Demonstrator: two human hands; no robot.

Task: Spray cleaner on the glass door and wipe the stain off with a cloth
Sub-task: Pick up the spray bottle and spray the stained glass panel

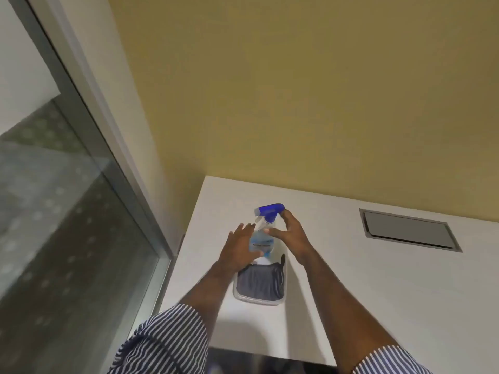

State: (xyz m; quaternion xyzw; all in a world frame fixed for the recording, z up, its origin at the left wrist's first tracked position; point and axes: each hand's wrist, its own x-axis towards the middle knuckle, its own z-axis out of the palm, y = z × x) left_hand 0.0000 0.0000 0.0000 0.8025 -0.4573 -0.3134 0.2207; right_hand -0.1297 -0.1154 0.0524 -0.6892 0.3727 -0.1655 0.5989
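Note:
A clear spray bottle (pixel 261 240) with blue liquid and a blue trigger head stands at the far end of a clear tray (pixel 259 300) on a white counter. A folded grey cloth (pixel 260 282) lies in the tray in front of it. My left hand (pixel 239 248) is spread flat against the bottle's left side. My right hand (pixel 291 236) curves around its right side, thumb at the neck and fingertips by the back of the trigger head, fingers still apart. The glass door (pixel 62 217) runs along the left, blurred, with pale dotted marks.
The white counter (pixel 364 292) meets a yellow wall at the back. A grey metal flap (pixel 407 230) is set into the counter at the right. The door's grey frame (pixel 113 147) stands between the glass and the counter.

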